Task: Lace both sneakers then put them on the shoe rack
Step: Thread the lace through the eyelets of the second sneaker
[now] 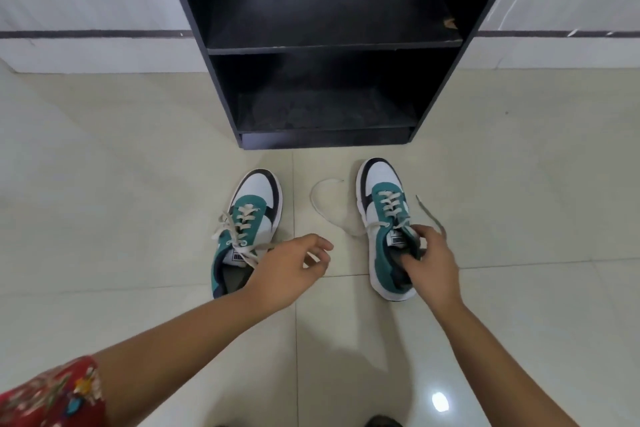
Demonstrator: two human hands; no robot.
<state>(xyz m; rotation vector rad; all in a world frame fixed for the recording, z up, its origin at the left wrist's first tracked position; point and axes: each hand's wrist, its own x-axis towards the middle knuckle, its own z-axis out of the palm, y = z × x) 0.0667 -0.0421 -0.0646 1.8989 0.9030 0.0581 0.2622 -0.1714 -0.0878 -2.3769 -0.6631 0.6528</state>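
Both sneakers stand on the floor at 6 o'clock of the rack (325, 45), laced but untied. Right hand (427, 260) grips the right sneaker (382, 218) collar; left hand (291, 270) hangs released beside the left sneaker (247, 218). Racking remains.

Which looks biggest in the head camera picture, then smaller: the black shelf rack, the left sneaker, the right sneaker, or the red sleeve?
1. Black wooden shoe rack, by far.
2. Left teal-and-white sneaker and right teal-and-white sneaker: alike, a matching pair.
3. Red flowered sleeve: unsure, it is cropped and nearest the camera.
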